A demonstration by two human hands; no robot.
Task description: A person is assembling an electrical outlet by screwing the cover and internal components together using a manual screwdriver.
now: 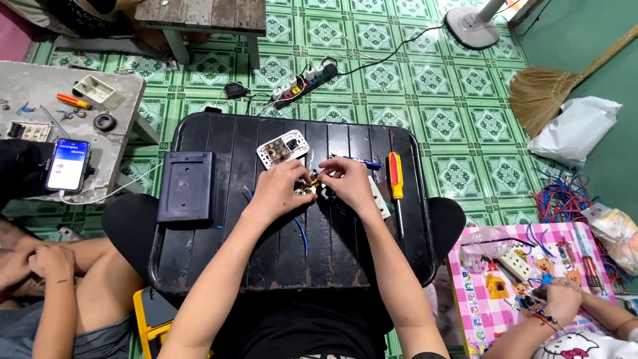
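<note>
Both hands, left [279, 189] and right [349, 183], pinch a small socket part [311, 188] over the black tray [199, 266]; faceplate [283, 149] off, screwdriver [395, 176] idle, reassembly seemingly unfinished.

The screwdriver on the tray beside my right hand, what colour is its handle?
Red and yellow handle on the screwdriver; the head view shows it best.

A black tray [219, 266] fills the centre of the frame. On it lie a dark box [186, 186] at left, a white switch plate [283, 149] at upper middle, and a red-and-yellow screwdriver [395, 177] at right. Blue wire [301, 234] lies mid-tray.
</note>
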